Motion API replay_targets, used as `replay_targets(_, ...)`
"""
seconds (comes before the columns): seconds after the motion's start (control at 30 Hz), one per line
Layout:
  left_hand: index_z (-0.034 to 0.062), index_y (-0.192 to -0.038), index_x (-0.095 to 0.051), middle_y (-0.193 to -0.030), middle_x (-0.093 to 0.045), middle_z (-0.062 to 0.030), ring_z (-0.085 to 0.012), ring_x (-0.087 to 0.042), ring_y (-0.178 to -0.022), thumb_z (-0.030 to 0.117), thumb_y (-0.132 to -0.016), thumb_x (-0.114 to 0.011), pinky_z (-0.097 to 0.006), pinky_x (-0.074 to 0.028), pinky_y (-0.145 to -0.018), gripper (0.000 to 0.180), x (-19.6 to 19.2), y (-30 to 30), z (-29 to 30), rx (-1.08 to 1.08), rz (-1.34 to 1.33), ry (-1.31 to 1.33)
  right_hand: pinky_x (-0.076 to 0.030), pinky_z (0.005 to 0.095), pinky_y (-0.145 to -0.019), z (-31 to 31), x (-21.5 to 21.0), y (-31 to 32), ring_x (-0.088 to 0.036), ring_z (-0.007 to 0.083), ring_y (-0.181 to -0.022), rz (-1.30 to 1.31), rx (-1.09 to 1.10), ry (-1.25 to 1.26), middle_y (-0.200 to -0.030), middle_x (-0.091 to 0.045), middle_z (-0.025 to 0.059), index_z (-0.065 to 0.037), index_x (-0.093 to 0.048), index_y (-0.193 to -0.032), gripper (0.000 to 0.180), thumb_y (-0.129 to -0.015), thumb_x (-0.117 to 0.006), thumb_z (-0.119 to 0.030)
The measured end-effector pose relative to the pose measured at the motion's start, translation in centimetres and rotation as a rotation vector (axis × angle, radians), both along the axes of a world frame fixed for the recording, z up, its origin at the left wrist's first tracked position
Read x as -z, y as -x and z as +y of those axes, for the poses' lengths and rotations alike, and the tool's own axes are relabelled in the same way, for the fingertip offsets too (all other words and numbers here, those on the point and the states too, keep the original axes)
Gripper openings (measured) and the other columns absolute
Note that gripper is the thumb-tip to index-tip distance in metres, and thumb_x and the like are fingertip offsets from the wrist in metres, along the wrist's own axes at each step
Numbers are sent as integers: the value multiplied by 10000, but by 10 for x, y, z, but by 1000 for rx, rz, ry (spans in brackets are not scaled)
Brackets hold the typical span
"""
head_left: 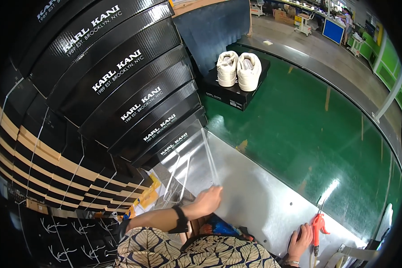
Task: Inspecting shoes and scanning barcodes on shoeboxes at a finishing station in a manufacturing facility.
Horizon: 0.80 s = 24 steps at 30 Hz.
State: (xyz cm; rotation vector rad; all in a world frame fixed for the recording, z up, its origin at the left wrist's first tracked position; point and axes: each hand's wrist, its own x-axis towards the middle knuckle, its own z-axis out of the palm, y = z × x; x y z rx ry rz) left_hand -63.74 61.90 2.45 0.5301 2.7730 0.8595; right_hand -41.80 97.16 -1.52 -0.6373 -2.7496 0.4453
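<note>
My left hand (206,202) is closed, fingers curled, above the near edge of the bare metal table section (254,192). A pale, narrow strip (211,156) runs from the stacked boxes down toward its fingertips; whether the hand grips it I cannot make out. My right hand (300,240) lies on the metal with its fingers stretched out, close to the left side of a red air blow gun (317,228) with a thin metal nozzle and a hose. Farther off, a pair of cream sneakers (237,73) stands on a black shoebox (225,98), heels toward me.
Tall stacks of black shoeboxes (120,73) rise on the left. A green conveyor belt (308,129) stretches beyond the metal section. White loops of strap (177,176) and yellow-and-white scraps (149,194) lie by the stack. A person (346,24) stands far back at the right.
</note>
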Motion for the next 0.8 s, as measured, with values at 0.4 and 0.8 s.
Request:
replay_targets(0.4,34,-1236,-417,-1116,-558,-219,-374,-569,-984,258,-832,-453,-456,-439,-835,463,-54,4,-110,-110,-270,416,-354,428,-998,1,-41,13,-476,356,-1149,-81,-72,-22,-1167,-559,204,23,-587,-1063,320,-841,-574,-207)
replay_targets(0.8,72,-1050,-546,-1137,-511,-162,-389,-446,-1116,283,-708,-672,-525,-327,-925,422,-290,123,-79,-239,1272,292,-231,480,-1064,-28,-92,20,-340,419,-1250,-11,-147,16,-1194,-503,270,47,-567,-1026,277,-826,-540,-142)
